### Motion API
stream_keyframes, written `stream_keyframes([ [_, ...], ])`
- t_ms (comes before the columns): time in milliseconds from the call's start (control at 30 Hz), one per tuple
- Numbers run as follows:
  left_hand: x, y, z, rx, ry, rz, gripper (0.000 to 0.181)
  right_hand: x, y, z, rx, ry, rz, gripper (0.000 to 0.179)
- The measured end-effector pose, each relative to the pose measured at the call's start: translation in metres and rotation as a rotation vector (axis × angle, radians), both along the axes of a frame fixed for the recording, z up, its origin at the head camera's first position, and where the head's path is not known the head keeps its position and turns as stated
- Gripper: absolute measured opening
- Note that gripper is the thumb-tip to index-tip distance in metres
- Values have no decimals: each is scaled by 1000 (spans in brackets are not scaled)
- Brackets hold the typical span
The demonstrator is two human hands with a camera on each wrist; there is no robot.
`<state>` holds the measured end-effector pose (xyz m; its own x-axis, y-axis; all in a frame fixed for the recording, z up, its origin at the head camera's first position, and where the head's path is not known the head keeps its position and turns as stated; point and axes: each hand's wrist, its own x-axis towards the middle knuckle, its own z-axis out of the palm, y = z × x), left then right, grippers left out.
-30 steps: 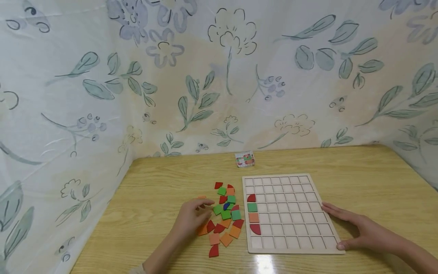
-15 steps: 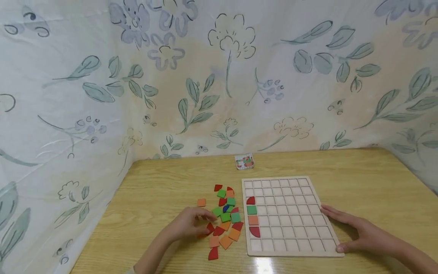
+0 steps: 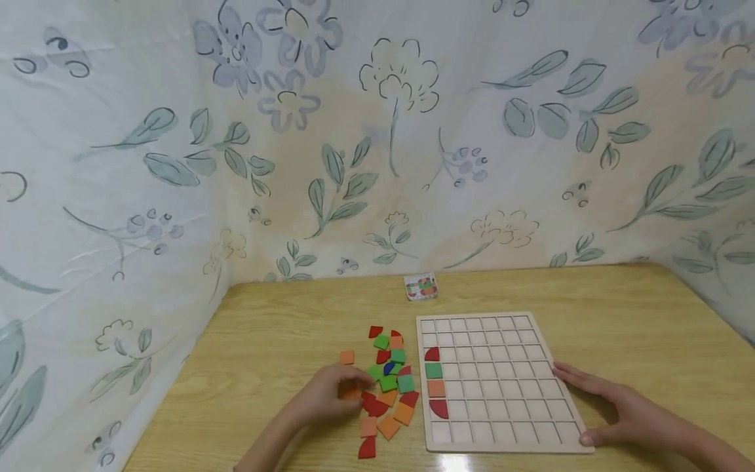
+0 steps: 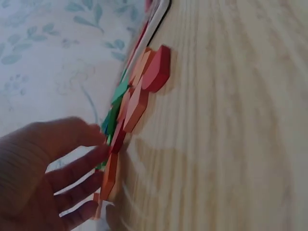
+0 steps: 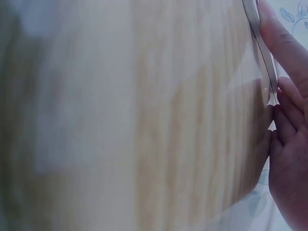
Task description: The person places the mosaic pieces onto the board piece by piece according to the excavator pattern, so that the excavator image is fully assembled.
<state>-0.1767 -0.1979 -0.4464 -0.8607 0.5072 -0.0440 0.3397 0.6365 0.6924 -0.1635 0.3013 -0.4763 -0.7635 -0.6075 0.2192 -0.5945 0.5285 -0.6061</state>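
Note:
In the head view, my left hand (image 3: 327, 393) hovers low over the left side of a loose heap of flat wooden tiles. Its fingers bend loosely near a red quarter-circle tile (image 3: 368, 401) and an orange square tile (image 3: 350, 393), partly hidden. The left wrist view has the thumb and fingertips (image 4: 98, 137) close to a red tile (image 4: 118, 136), with no clear grip. On the right, my right hand (image 3: 619, 406) rests its thumb and straight fingers along the edge of a wooden grid board (image 3: 501, 380). Down the board's left column sit red, green (image 3: 434, 371), orange and red tiles.
A small card with a coloured pattern (image 3: 421, 286) lies behind the board. More green (image 3: 387, 383), orange (image 3: 388, 427) and red tiles (image 3: 367, 448) spread between the left hand and the board. Floral cloth (image 3: 389, 144) hangs around the table (image 3: 283, 314).
My left hand has drawn nearer over the tiles, uncovering an orange square behind it. A red quarter-circle tile now lies closer to its red neighbour. The right hand stays at the board's edge.

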Motion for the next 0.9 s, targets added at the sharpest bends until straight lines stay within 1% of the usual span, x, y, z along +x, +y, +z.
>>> stream_keyframes([
  [67,2,2,-1,-3,9,-33,28,0,0,-1,3,-18,0,86],
  [133,3,4,-2,-5,37,-59,27,0,0,-1,4,-26,-3,86],
  [167,4,4,-2,-8,57,-66,26,0,0,-1,1,-33,-2,86],
  [233,4,5,-4,-21,89,-56,25,0,0,-1,2,-29,0,86],
  [300,4,6,-5,-42,119,-13,23,0,0,-1,-1,-16,1,86],
  [467,0,7,-8,-81,169,188,24,1,0,1,-9,18,7,86],
  [533,-3,8,-9,-78,181,238,26,1,0,2,-12,21,9,86],
  [600,-6,8,-9,-71,188,260,28,1,0,2,-14,20,12,86],
  [800,-9,9,-8,-41,157,248,29,1,-2,2,-19,42,13,86],
  [900,-9,11,-7,-54,169,272,28,1,-2,3,-22,51,10,86],
])
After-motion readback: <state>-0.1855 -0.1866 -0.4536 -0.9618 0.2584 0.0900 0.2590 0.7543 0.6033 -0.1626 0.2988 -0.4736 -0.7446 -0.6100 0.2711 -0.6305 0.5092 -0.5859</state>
